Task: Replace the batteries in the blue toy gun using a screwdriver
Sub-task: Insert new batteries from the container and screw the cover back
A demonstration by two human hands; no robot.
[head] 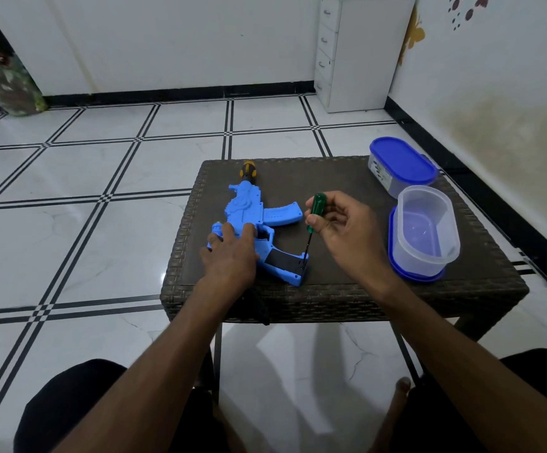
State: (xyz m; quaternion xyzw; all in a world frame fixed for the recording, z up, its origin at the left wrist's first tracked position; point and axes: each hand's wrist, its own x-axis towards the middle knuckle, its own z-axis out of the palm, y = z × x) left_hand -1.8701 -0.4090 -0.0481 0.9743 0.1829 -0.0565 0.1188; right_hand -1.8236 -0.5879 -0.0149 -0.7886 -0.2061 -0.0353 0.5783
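Nearest the camera, the person's knees in dark clothing frame the bottom of the view, and both bare forearms reach forward over a low dark woven table standing on a white tiled floor with black lines. The left hand lies flat on the rear body of the blue toy gun, fingers spread and pressing it down against the tabletop. The gun lies on its side on the left part of the table, its grip with a black panel pointing toward the person and its yellow and black muzzle toward the far edge. The right hand pinches the green handle of a screwdriver between thumb and fingers, holding it nearly upright with its dark shaft pointing down onto the butt end of the grip. To the right, well apart from the gun, an open clear container sits on its blue lid. Just beyond it, at the far right corner, stands a closed container with a blue lid. Farther back, a white drawer cabinet stands against the wall.
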